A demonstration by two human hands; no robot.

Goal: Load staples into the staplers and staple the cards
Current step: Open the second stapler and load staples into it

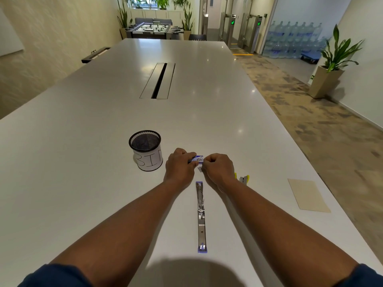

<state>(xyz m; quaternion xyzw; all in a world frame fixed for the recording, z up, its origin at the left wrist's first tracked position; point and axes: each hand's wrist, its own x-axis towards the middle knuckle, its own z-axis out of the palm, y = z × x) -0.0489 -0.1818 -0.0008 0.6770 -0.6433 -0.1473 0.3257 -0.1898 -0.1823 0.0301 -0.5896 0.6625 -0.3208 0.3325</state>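
A white table (103,121) fills most of the frame, running from the bottom edge toward the upper centre. Left of centre, a black mesh cup (145,150) is seen standing upright on it, wrapped in a white paper label on which "BIN" is handwritten.

Just right of the cup, in the middle of the frame, the left hand (179,165) is held with its fingers curled round a small blue-and-white staple box (196,159), which is gripped just above the table surface. The right hand (218,169) is brought up against the same box from the right, its fingers curled and its fingertips pinched at the box's near right end; what exactly is pinched there cannot be told. A small white scrap (199,169) is visible directly under the box, between the two hands.

Below the hands, at lower centre, a purple stapler (201,216) is laid fully opened out flat along the table, its metal staple channel facing up. It is touched by neither hand.

To the right, just beside the right wrist, a yellow stapler (244,179) is partly hidden behind the forearm. Further right, near the table's right edge, a beige card (307,195) is lying flat, well apart from both staplers.
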